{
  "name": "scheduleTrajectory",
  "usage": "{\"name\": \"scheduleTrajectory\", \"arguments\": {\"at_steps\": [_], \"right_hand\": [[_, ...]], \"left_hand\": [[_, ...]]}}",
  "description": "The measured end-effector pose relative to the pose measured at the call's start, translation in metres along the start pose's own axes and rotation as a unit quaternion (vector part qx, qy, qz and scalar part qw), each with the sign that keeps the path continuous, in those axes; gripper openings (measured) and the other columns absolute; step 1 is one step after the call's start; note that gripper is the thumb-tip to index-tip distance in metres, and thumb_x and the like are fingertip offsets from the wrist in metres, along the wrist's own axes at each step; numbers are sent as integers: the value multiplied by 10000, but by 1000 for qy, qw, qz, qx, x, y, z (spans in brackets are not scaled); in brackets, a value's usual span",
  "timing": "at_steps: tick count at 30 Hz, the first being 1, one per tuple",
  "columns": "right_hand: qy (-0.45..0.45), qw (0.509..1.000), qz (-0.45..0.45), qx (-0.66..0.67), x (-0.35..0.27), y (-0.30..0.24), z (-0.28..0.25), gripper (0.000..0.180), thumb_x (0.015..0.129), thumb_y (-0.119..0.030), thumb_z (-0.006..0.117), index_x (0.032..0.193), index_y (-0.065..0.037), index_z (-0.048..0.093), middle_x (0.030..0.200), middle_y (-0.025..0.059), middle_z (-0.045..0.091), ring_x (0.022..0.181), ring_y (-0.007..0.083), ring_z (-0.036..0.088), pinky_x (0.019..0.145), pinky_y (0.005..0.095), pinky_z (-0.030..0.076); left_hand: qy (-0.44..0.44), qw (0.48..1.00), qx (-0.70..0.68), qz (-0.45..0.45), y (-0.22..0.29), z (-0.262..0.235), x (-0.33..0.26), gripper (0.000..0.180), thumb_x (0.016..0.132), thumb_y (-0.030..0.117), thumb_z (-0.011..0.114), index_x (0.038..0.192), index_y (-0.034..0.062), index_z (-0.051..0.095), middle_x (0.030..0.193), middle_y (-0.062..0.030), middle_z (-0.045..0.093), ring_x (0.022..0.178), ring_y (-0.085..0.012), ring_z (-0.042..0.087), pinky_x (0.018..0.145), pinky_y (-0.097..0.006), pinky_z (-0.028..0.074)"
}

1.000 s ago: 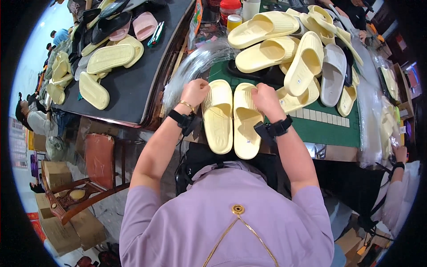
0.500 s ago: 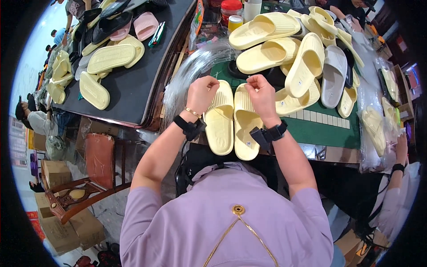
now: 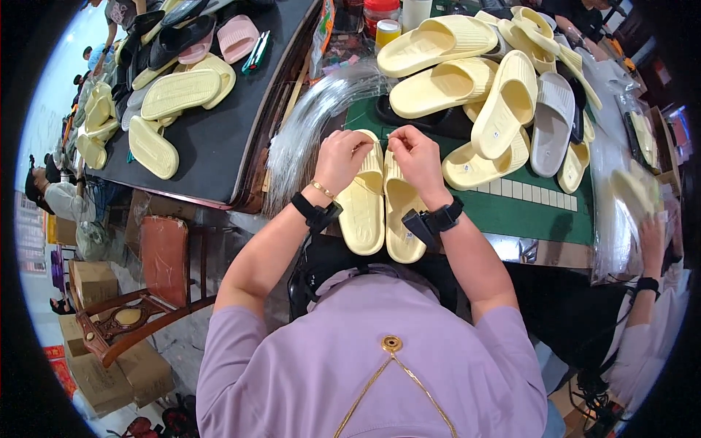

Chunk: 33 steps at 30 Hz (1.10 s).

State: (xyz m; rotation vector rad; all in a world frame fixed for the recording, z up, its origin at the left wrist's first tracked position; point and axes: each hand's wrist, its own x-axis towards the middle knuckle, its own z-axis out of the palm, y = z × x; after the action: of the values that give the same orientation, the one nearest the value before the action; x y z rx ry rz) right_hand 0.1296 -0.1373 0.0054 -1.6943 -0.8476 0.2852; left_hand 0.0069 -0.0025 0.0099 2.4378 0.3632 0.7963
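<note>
Under both hands, two yellow slippers lie paired on the bench; left hand and right hand pinch their straps together.

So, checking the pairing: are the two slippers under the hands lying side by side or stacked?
Side by side: both yellow slippers lie flat, soles down, on the green table.

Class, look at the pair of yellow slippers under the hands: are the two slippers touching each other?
Touching. The head view shows the left slipper and right slipper lying side by side, inner edges pressed together.
</note>
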Motion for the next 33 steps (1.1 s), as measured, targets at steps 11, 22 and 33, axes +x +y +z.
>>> {"name": "scheduleTrajectory", "arguments": {"at_steps": [11,22,33], "right_hand": [[-37,993,-56,-92,3,-4,2,102,879,-153,606,869,-59,641,767,148,663,763,364,619,691,470,489],[-60,990,-62,-112,3,-1,2,115,885,-149,601,908,-44,645,790,106,670,768,275,621,704,375,499],[-78,981,-77,-159,4,-1,2,109,863,-151,625,892,-52,659,793,108,664,822,296,604,740,390,492]], "left_hand": [[3,1000,-5,16,-6,3,-2,74,833,99,684,880,45,700,816,-91,663,808,-299,609,736,-391,482],[-8,1000,-15,-1,-3,0,-3,77,829,110,703,884,56,710,839,-89,668,818,-298,608,750,-399,477],[-7,1000,-22,4,-4,0,-5,84,827,129,705,877,62,719,837,-87,661,805,-298,597,740,-400,475]]}}
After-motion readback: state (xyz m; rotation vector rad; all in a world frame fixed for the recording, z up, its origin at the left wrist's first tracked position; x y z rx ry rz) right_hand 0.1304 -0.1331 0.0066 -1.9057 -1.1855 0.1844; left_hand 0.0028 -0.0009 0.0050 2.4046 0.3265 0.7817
